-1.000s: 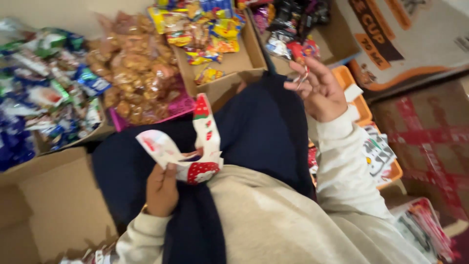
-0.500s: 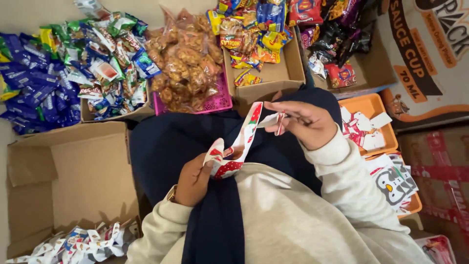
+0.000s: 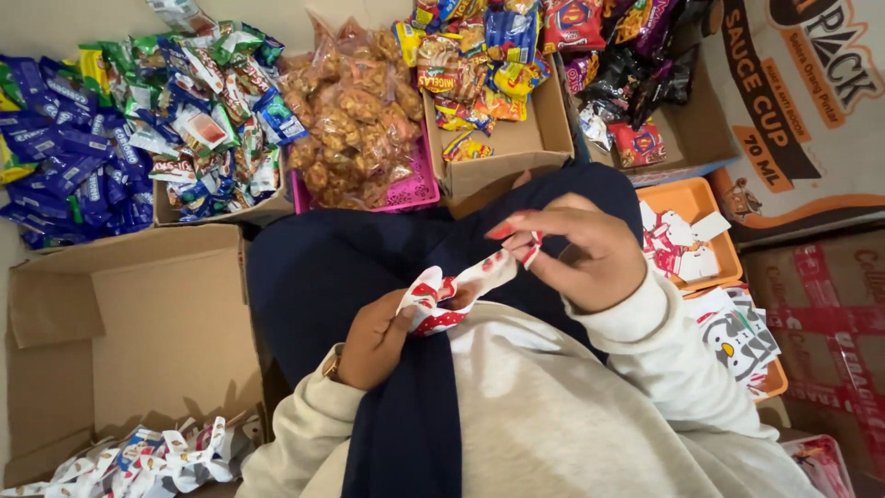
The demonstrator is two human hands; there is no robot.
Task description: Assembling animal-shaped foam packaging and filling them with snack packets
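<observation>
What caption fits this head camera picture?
Both hands, left hand and right hand, hold a red-and-white paper strip among snack boxes.

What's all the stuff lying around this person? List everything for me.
Paper strip: one, red and white, held between both hands.
Blue packets: many, far left.
Mixed sachets: many, green, blue, white, in a box.
Pink basket: one, holds clear bags of brown snacks.
Cardboard box: one, brown, left, open.
Folded strips: a heap, bottom left.
Orange tray: one, right, holds red-white cards.
Left hand: grips the strip's lower end.
Right hand: fingers pinch its top end.
</observation>
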